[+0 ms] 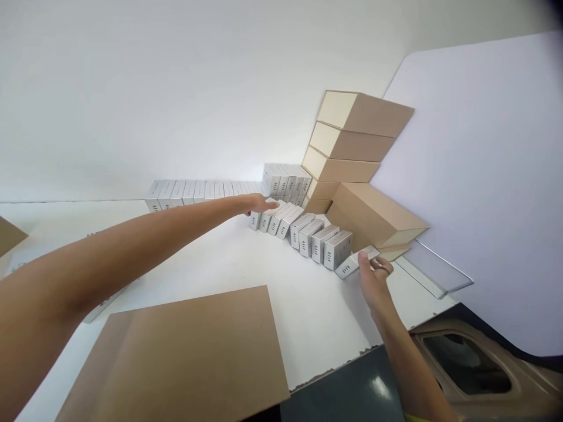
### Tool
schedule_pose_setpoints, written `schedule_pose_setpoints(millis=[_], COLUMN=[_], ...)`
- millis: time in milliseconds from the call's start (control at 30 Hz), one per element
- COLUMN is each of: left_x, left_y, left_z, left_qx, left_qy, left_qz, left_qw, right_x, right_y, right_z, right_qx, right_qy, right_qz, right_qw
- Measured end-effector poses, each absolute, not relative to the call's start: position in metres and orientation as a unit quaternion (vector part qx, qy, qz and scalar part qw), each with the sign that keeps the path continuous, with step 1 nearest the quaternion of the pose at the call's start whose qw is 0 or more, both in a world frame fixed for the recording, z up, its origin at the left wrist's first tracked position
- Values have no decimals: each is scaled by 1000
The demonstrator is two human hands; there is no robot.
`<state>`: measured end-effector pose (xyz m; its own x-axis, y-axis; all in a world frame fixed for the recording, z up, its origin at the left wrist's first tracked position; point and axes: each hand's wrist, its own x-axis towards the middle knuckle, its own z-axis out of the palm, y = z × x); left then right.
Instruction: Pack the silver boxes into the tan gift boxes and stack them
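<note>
A row of small white boxes with dark printed marks runs diagonally over the white tabletop, several of them leaning. My left hand is at the far left end of this row, its thumb over the top of an end box and its other fingers curled down, partly hidden. At the near right end, my right hand grips a tilted small white box between thumb and fingers. That box leans toward the row, its lower edge close to the tabletop. A ring shows on one right finger.
More white boxes line the wall, with a stacked group beside them. Brown cartons are piled behind, one lying tilted. A large brown cardboard piece covers the front. The table's rough edge is at lower right.
</note>
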<state>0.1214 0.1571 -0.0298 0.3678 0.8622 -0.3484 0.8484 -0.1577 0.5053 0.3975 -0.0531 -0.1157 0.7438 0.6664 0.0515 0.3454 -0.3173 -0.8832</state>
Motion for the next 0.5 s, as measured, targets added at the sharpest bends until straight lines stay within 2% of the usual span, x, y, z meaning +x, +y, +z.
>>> schedule_pose_setpoints(millis=[267, 500], left_x=[132, 158], left_y=[154, 156], left_z=[-44, -59], left_qx=[691, 679], left_qy=[509, 517], left_qz=[10, 70], left_qw=[514, 516], right_x=[394, 392], right_y=[-29, -39], right_z=[-118, -109], right_qx=[-831, -826], right_qy=[-252, -268], right_qz=[183, 213], right_qw=[461, 448])
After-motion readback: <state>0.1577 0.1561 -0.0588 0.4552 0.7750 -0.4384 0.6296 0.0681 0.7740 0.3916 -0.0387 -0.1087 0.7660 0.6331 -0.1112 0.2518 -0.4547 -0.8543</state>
